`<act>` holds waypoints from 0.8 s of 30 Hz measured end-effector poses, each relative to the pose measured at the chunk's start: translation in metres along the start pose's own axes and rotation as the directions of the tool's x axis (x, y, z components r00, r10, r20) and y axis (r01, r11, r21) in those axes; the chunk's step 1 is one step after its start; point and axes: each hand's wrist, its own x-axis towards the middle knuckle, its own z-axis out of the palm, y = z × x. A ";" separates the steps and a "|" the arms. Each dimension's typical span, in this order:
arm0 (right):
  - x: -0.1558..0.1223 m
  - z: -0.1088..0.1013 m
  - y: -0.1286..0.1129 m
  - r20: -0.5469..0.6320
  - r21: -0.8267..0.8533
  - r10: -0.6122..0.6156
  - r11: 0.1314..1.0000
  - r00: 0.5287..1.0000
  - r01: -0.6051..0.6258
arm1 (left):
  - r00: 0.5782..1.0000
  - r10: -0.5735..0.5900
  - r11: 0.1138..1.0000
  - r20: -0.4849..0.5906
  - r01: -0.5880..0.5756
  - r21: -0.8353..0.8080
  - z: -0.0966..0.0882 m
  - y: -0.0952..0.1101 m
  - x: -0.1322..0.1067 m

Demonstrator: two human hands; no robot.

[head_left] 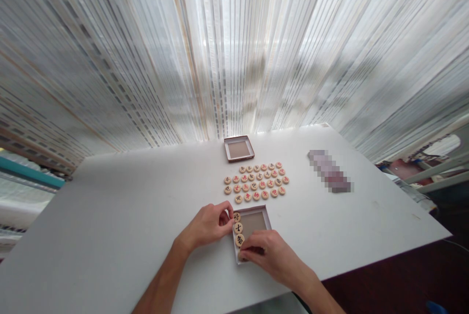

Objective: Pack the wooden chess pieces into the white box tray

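A shallow square box tray lies near the front edge of the white table. Three round wooden chess discs with dark characters line its left wall. My left hand rests beside the tray, its fingers pinched at the top disc. My right hand lies over the tray's near corner, fingertips pressed on a disc at the bottom of the column. Beyond the tray, several more discs with red and dark characters lie in rows.
The box's other half sits at the far edge of the table. A blurred flat object lies at the right. Striped sheer curtains hang behind the table. The table's right edge drops to a dark floor.
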 end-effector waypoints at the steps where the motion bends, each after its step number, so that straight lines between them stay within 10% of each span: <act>1: 0.000 0.001 0.000 -0.002 -0.010 -0.006 1.000 1.000 0.006 | 1.000 0.001 1.000 -0.001 -0.001 -0.002 0.000 0.000 0.000; 24: -0.004 -0.003 -0.006 -0.059 -0.107 -0.055 0.993 0.997 0.049 | 1.000 0.005 1.000 -0.007 -0.005 0.016 0.000 0.000 0.000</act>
